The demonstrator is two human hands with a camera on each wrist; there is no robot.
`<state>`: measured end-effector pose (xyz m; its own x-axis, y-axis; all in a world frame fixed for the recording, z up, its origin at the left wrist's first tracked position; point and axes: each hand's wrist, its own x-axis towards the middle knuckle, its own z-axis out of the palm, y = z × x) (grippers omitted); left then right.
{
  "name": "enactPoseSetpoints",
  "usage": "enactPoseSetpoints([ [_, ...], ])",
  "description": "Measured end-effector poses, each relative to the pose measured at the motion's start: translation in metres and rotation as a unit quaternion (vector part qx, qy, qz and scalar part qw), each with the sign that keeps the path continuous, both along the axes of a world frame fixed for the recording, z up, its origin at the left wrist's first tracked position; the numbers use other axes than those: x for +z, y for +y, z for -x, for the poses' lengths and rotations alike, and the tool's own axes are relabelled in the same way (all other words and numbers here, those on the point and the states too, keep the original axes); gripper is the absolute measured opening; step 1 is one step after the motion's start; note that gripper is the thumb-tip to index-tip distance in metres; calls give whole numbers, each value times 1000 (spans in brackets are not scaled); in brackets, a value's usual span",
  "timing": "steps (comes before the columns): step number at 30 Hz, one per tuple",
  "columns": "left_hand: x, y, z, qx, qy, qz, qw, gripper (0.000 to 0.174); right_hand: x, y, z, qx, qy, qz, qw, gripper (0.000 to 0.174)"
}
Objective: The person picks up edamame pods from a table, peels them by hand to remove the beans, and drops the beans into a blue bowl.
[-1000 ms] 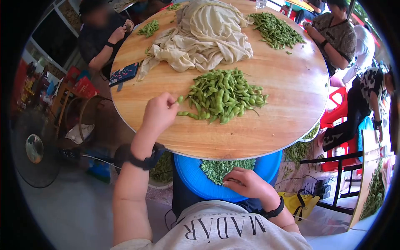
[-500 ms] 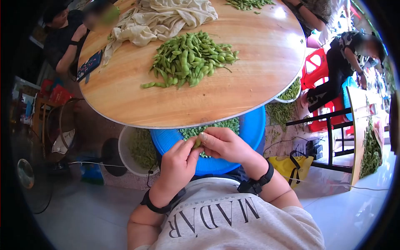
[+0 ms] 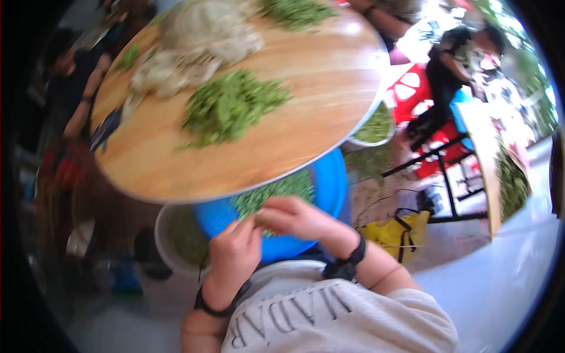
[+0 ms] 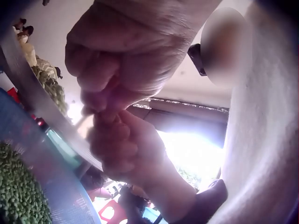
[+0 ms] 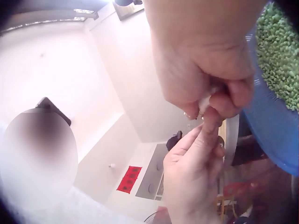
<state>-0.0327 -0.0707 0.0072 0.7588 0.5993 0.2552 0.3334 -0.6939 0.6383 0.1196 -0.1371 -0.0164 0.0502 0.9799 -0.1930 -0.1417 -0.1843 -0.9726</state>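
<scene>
Our left hand point(image 3: 234, 253) and right hand point(image 3: 299, 220) meet above the blue basin point(image 3: 331, 179); each grip is closed to a pinch on a blurred, mostly hidden green pod point(image 3: 257, 221); shelled beans point(image 3: 285, 191) lie in the basin; piled pods point(image 3: 229, 109) rest on the wooden surface point(image 3: 235, 167).

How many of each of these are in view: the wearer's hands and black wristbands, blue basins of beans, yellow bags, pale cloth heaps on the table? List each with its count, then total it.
Hands (left hand, right hand): 2
Black wristbands: 2
Blue basin of beans: 1
Yellow bag: 1
Pale cloth heap: 1
Total: 7
</scene>
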Motion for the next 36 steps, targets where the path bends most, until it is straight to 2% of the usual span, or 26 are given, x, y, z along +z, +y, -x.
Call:
enactPoseSetpoints([
  [1, 0, -2, -4, 5, -24, 9, 1000, 17, 2, -2, 0, -1, -1, 27, 1000, 25],
  [4, -7, -5, -10, 1, -74, 1, 997, 13, 6, -8, 0, -19, 30, -12, 999, 28],
  [7, -10, -10, -15, 38, -48, 105, 993, 14, 2, -12, -1, -43, 59, -41, 996, 27],
  [11, -26, -13, -21, 80, -78, 228, 967, 16, -6, -13, 0, -68, 40, -63, 995, 27],
  [14, -24, -17, -26, 123, -133, 409, 895, 18, -16, -13, 1, -87, 17, -86, 992, 27],
  [15, -26, -17, -29, 123, -148, 437, 879, 20, -19, -12, 2, -95, 6, -91, 991, 27],
  [21, -32, -6, -26, 126, -165, 504, 839, 19, -24, -14, 2, -111, -121, -184, 969, 24],
  [25, -37, -1, -23, 101, -179, 534, 820, 21, -35, -15, 2, -88, -186, -193, 959, 22],
  [27, -43, -1, -22, 103, -166, 549, 813, 16, -33, -17, 3, -82, -209, -197, 954, 22],
  [30, -78, 12, -9, 66, -153, 568, 806, 16, -44, -21, -1, -56, -191, -193, 961, 24],
  [32, -77, 16, -8, 35, -129, 577, 805, 16, -46, -24, -4, -37, -185, -175, 966, 25],
  [35, -51, 14, -8, 10, -86, 587, 805, 15, -46, -27, -5, -21, -142, -133, 981, 27],
  [36, -55, 14, -6, 2, -75, 555, 828, 15, -46, -28, -5, -16, -121, -115, 986, 29],
])
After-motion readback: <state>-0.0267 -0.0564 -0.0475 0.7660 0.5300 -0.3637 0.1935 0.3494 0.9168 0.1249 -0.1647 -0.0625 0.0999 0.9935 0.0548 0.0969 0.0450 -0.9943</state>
